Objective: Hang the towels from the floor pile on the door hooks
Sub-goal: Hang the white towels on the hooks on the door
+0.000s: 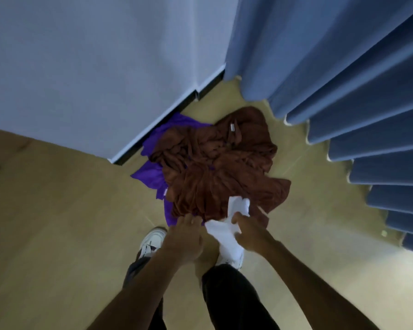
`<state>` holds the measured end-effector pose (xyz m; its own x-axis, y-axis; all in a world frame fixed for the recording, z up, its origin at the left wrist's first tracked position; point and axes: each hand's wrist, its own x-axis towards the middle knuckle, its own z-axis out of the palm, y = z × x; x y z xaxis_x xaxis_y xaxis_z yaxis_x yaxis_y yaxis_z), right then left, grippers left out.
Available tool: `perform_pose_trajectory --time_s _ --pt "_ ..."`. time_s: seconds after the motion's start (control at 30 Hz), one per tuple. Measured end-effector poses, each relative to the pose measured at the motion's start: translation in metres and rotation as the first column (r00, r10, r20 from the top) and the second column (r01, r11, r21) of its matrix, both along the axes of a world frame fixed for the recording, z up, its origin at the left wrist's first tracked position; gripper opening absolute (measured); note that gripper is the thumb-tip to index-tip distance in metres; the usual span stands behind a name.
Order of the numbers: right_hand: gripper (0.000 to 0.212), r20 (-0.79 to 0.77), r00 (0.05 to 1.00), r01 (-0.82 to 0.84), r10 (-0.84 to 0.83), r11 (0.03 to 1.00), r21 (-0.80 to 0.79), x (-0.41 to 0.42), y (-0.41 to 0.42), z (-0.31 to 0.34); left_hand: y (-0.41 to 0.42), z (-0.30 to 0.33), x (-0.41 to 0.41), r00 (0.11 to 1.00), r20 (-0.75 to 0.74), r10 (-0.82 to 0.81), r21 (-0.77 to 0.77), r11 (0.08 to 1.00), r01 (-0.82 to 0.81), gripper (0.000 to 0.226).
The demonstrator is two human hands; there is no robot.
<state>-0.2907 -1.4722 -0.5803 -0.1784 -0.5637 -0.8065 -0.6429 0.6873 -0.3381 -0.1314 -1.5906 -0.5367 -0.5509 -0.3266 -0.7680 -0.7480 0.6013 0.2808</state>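
Rusty brown towel point(219, 163) on top, bright purple towel point(153, 172) peeking out left of it, plain white towel point(227, 232) at its near edge. Tan floor point(57, 210), blue pleated curtain point(343, 79), white sneakers point(152, 241), black trousers point(231, 296).

Pile point(215, 167) hemmed by wall point(81, 67) and curtain point(343, 91)

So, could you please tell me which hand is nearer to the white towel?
Right. The right hand grips the white towel; the left hand reaches the pile's edge beside it.
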Motion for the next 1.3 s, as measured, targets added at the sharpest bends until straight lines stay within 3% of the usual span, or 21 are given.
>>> perform_pose_trajectory --time_s 0.17,0.27,0.33,0.37,0.47,0.57,0.7,0.87,1.07,1.17,1.3 --pt "0.040 0.076 0.996 0.070 -0.056 0.978 -0.196 -0.002 -0.045 0.159 -0.033 0.144 -0.043 0.986 -0.165 -0.019 0.022 1.000 0.023 0.057" --pt "0.031 0.044 0.999 -0.001 0.020 0.916 -0.402 -0.010 -0.073 0.250 -0.052 0.239 -0.060 0.968 -0.172 -0.185 -0.210 0.967 0.147 0.035" --pt "0.011 0.048 0.998 -0.003 0.031 0.867 -0.498 -0.016 -0.093 0.307 -0.068 0.298 -0.061 0.957 -0.175 -0.231 -0.309 0.936 0.170 0.026" --pt "0.011 0.059 0.998 0.013 0.020 0.859 -0.511 -0.015 -0.100 0.335 -0.074 0.327 -0.057 0.957 -0.179 -0.230 -0.341 0.926 0.159 0.024" --pt "0.015 0.137 0.990 0.097 -0.017 0.794 -0.601 0.000 -0.119 0.404 -0.087 0.406 -0.034 0.958 -0.224 -0.177 -0.404 0.912 0.074 0.027" --pt "0.007 0.049 0.998 0.005 0.045 0.676 -0.737 0.017 -0.142 0.468 -0.103 0.476 -0.002 0.935 -0.329 -0.131 -0.453 0.891 -0.034 0.026" --pt "0.014 -0.085 0.989 -0.138 0.123 0.530 -0.837 0.046 -0.177 0.544 -0.121 0.555 0.050 0.866 -0.497 -0.056 -0.507 0.829 -0.237 0.023" --pt "0.009 -0.126 0.984 -0.169 0.128 0.422 -0.891 0.114 -0.199 0.619 -0.127 0.617 0.135 0.764 -0.644 -0.035 -0.526 0.745 -0.409 0.015" --pt "0.011 0.007 0.989 -0.030 0.147 0.245 -0.969 0.211 -0.216 0.682 -0.128 0.646 0.244 0.642 -0.761 0.095 -0.393 0.720 -0.572 0.032" --pt "0.013 0.070 0.989 0.042 0.132 0.202 -0.978 0.250 -0.226 0.699 -0.126 0.650 0.302 0.578 -0.796 0.179 -0.292 0.724 -0.625 0.033" --pt "0.012 0.221 0.973 0.207 0.067 0.176 -0.962 0.287 -0.243 0.710 -0.123 0.647 0.388 0.570 -0.764 0.302 -0.240 0.687 -0.685 0.036"
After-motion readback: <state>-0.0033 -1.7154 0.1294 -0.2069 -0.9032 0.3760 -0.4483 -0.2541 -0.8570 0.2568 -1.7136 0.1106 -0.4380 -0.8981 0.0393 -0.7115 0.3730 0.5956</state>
